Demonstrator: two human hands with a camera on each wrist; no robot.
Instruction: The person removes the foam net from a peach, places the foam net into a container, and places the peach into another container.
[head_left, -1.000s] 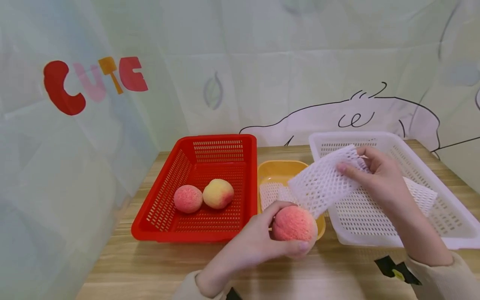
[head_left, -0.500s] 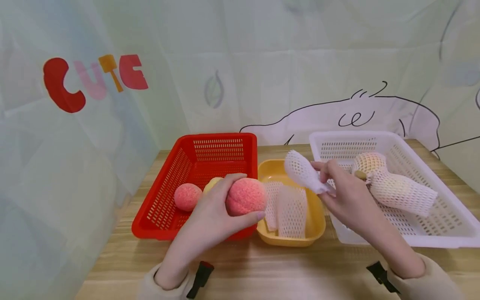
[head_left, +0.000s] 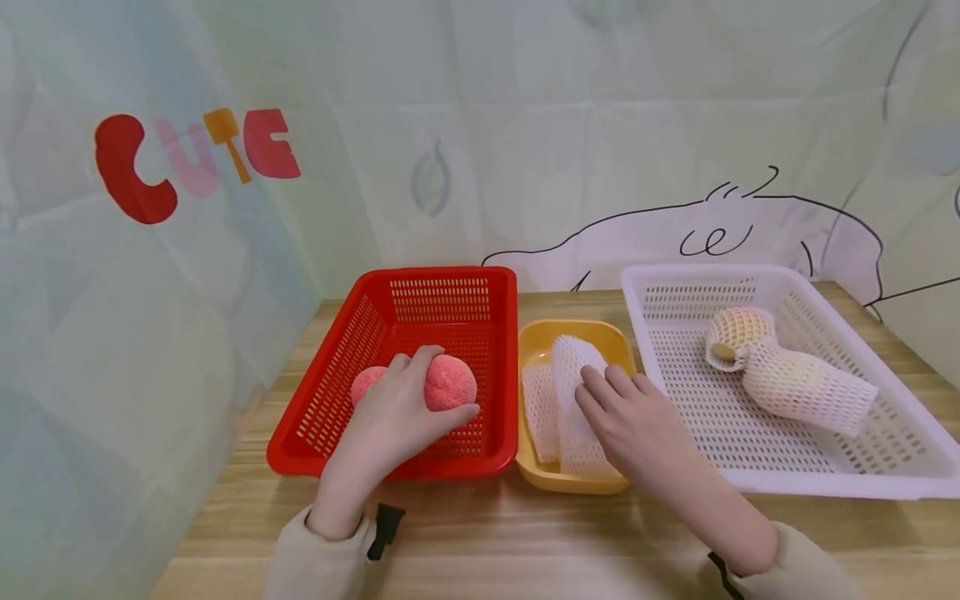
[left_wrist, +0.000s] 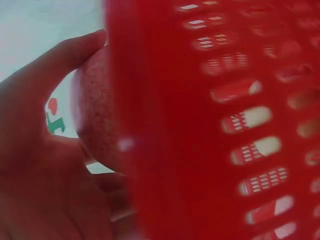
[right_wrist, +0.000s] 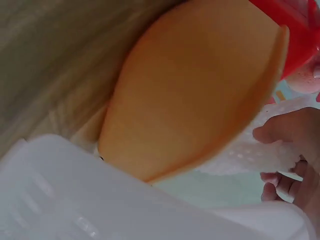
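My left hand [head_left: 393, 408] grips a pink peach [head_left: 450, 383] inside the red basket [head_left: 504, 367]. Beside that hand, another pink peach [head_left: 366, 382] is partly hidden; the yellowish peach seen earlier is covered. In the left wrist view, the basket wall hides part of the held peach [left_wrist: 97, 110]. Over the yellow basin [head_left: 617, 342], my right hand [head_left: 637, 425] holds a white foam fruit net [head_left: 573, 375] by its side, thumb and curled fingers around it in the right wrist view. More foam netting [head_left: 542, 408] lies in the basin.
A white basket [head_left: 787, 479] on the right holds two fruits in foam nets, one rounded [head_left: 742, 333] and one with a long loose end [head_left: 806, 387]. All containers stand on a wooden table [head_left: 480, 533] before a printed cloth backdrop [head_left: 525, 167].
My left hand has carried the peach left, away from the net and down into the red basket. My right hand has brought the foam net left and down to the yellow basin.
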